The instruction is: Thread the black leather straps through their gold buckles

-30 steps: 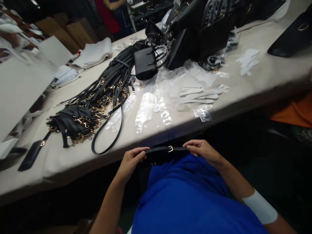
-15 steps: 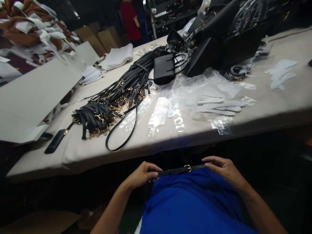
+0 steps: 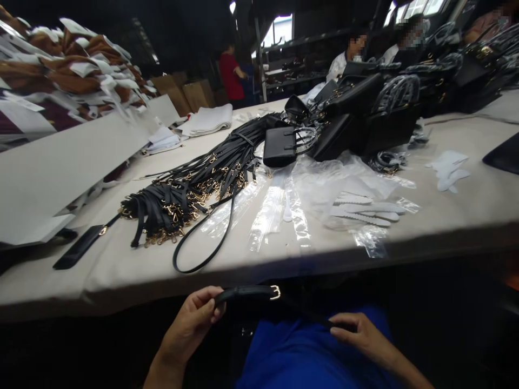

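Below the table's front edge I hold a black leather strap [image 3: 247, 292] with a gold buckle [image 3: 275, 292] over my lap. My left hand [image 3: 190, 324] pinches the strap's left end, fingers curled around it. My right hand [image 3: 360, 336] grips the strap's other part lower down, against my blue garment [image 3: 300, 356]. On the table lies a large pile of black straps with gold clasps [image 3: 190, 189], one loose strap [image 3: 203, 243] looping toward the front edge.
A small black handbag [image 3: 279, 147] and a heap of bigger black bags [image 3: 365, 119] sit at the back. Clear plastic sleeves [image 3: 271, 208] and white foam strips [image 3: 365, 208] lie mid-table. White boards [image 3: 60, 167] lean at left. People work in the background.
The view has tilted up, so my hands sit lower in the picture. My right hand has slid down and away along the strap; the buckle is now near my left hand.
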{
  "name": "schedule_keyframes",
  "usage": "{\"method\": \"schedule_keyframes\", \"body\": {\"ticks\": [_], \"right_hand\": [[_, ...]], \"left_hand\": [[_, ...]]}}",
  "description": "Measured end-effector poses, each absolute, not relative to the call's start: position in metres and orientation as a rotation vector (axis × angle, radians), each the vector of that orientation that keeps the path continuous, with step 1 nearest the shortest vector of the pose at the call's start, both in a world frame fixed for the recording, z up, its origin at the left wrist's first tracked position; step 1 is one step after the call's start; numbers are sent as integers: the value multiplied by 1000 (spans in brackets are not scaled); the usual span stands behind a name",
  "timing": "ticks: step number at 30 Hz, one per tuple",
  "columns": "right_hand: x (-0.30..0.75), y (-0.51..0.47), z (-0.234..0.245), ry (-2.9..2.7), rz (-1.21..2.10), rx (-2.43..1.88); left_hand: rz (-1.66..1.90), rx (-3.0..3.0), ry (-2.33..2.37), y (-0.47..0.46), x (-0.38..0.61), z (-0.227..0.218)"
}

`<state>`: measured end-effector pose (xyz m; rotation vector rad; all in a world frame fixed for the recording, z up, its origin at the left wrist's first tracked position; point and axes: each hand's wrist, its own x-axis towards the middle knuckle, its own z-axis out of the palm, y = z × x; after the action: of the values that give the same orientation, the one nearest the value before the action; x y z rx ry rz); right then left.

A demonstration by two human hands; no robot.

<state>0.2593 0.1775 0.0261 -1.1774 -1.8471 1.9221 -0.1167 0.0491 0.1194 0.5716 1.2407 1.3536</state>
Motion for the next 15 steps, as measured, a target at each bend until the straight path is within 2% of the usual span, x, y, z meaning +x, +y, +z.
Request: {"method": "schedule_keyframes", "body": {"ticks": [6, 10, 15], "right_hand": [[215, 163, 49, -1688, 2346, -771], [198, 155, 42, -1616, 2411, -713], [203, 155, 38, -1296, 2408, -686]], "left_hand": [[858, 1096, 1484, 73, -78, 110], [1069, 1589, 1980, 118, -78, 101], [1117, 1684, 2300, 176, -95, 105]]}}
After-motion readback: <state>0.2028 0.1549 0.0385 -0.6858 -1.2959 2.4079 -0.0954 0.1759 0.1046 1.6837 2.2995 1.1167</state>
